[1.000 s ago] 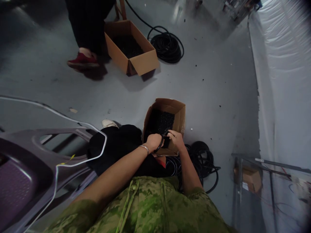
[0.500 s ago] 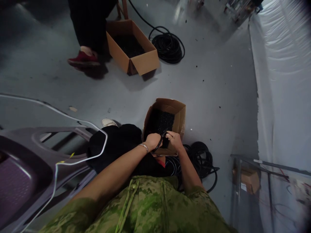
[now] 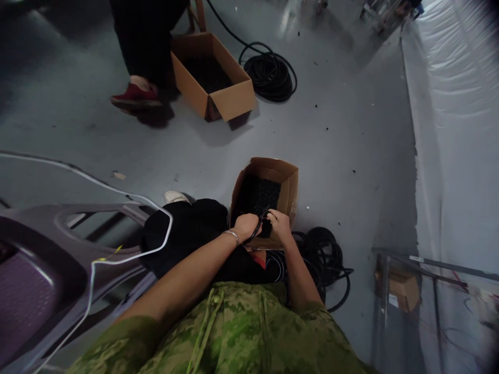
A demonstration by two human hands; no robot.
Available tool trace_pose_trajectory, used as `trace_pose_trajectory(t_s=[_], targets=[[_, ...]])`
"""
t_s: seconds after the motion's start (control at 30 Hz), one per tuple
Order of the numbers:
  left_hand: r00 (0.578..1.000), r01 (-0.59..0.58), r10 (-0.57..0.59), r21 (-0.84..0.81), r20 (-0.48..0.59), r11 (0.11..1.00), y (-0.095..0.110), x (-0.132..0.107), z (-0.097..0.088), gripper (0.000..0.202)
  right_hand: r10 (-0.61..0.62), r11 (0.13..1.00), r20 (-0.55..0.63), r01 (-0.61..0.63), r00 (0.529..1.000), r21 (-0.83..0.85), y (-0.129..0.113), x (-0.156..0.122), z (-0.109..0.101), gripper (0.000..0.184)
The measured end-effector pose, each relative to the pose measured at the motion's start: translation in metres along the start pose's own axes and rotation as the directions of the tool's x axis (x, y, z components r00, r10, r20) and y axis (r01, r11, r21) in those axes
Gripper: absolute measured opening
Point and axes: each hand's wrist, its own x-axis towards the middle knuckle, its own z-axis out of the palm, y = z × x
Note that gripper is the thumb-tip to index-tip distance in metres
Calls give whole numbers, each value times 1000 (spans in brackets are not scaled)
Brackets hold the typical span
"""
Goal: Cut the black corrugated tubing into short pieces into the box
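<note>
Over an open cardboard box (image 3: 289, 195), my left hand (image 3: 246, 226) is closed around a dark tool with a curved black handle, which looks like scissors (image 3: 255, 231). The tool's thin front part points up and right, towards my right hand. My right hand (image 3: 279, 224) has its fingers pinched together close to the tool's tip; whatever they hold is too small and dark to make out. Inside the box lies a heap of small black pieces (image 3: 267, 193). Beside my right forearm is a tangled coil of black hose (image 3: 322, 249), partly hidden by the arm.
Further off, a larger cardboard box (image 3: 234, 101) holds dark pieces, with a coiled black hose (image 3: 271, 78) beside it. A person's red shoe (image 3: 136, 97) is on the floor to its left. A purple-grey chair (image 3: 58, 234) and white cable (image 3: 132, 258) lie left; a frame (image 3: 432, 265) stands right.
The thin tip between my hands looks more closed and lower than before. My right hand has barely shifted; the boxes and hoses stay where they were.
</note>
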Motion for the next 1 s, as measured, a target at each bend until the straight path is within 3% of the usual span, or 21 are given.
trace_pose_trajectory(t_s=[0.27, 0.53, 1.0], targets=[[997, 19, -20, 10, 73, 1000, 4, -4, -7, 41, -112, 973, 138, 137, 984, -187, -14, -7, -15, 28], [997, 8, -8, 1, 77, 1000, 5, -7, -11, 41, -61, 974, 102, 82, 993, -209, -14, -9, -13, 29], [999, 26, -24, -64, 32, 998, 1, 3, -1, 47, -23, 980, 72, 37, 997, -196, -14, -12, -4, 25]])
